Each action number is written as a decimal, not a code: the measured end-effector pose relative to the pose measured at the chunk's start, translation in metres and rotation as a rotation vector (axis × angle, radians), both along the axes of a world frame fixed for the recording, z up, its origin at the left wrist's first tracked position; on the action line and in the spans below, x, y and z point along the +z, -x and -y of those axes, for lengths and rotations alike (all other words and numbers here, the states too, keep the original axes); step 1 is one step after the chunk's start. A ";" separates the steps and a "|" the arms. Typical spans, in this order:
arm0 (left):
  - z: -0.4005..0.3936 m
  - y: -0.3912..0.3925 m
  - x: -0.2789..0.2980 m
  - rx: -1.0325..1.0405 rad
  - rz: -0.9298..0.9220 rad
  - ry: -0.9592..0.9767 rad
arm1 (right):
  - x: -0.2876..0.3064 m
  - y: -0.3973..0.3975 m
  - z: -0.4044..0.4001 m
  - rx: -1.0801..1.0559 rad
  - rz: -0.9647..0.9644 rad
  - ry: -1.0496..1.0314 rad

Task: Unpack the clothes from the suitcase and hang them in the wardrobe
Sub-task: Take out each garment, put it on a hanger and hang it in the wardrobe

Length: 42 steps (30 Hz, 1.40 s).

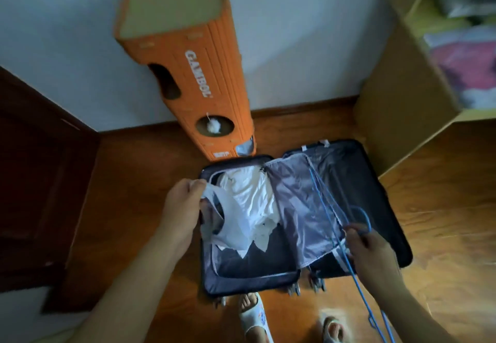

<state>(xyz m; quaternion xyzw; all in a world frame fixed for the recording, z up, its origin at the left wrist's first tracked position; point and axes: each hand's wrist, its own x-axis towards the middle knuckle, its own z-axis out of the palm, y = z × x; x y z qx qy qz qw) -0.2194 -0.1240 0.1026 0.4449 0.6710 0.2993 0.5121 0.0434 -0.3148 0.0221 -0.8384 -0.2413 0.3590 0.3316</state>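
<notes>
A dark suitcase (389, 208) lies open on the wooden floor in front of me. Its left half holds white clothes (251, 195). My left hand (185, 203) grips a white garment (230, 224) by its edge and lifts it above that half. A silvery lining flap (298, 208) lies over the middle. My right hand (375, 251) holds blue hangers (330, 216) near their hooks, over the right half. The light wooden wardrobe (397, 106) stands open at the right, with folded clothes on its shelf.
A tall orange cardboard box (198, 74) leans on the white wall behind the suitcase. A dark wooden door (40, 168) is at the left. My feet in white slippers (255, 316) stand at the suitcase's near edge.
</notes>
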 end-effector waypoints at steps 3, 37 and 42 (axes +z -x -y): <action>0.030 -0.013 0.098 -0.048 0.060 -0.135 | 0.070 -0.022 0.006 0.156 0.008 -0.098; 0.205 -0.088 0.317 -0.438 -0.875 -0.819 | 0.410 -0.146 0.053 0.526 -0.051 -0.519; 0.212 -0.097 0.316 -0.429 -0.413 -0.855 | 0.399 -0.155 0.064 0.606 -0.111 -0.452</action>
